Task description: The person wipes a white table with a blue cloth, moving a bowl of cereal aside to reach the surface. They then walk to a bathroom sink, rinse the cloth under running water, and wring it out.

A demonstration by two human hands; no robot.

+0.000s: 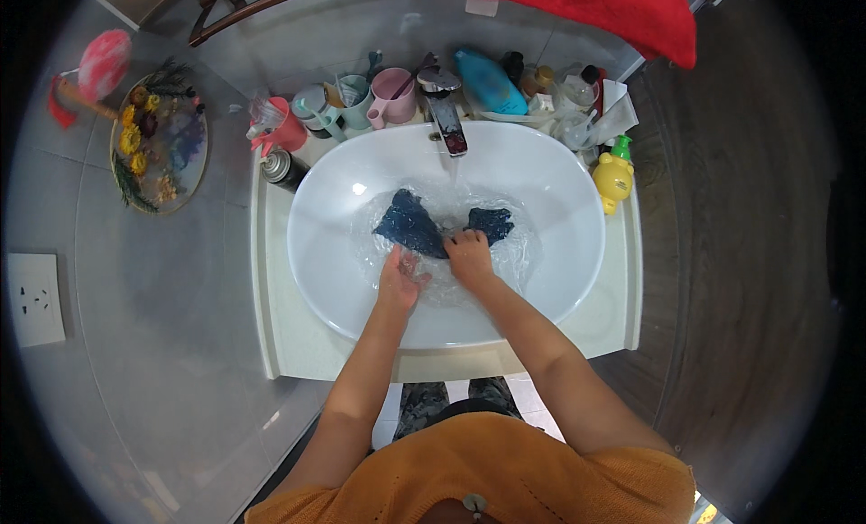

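A wet dark blue cloth [410, 225] lies in rippling water in the white oval washbasin [318, 253], one part spread to the left and a smaller bunched part to the right. My right hand [471, 259] grips it near the middle, fingers curled over the fabric. Just below the left part is my left hand [400, 279], its thumb and fingers apart and its fingertips by the cloth's lower edge; water blurs some of them. From the chrome faucet [448, 121] at the basin's back, a stream runs into the water.
Behind the basin stand a pink cup [394, 94], a light green cup [355, 101], a red cup [287, 125] and a blue bottle [490, 81]. A dark spray can [284, 169] is at left, a yellow pump bottle [613, 179] at right. Above hangs a red towel [575, 6].
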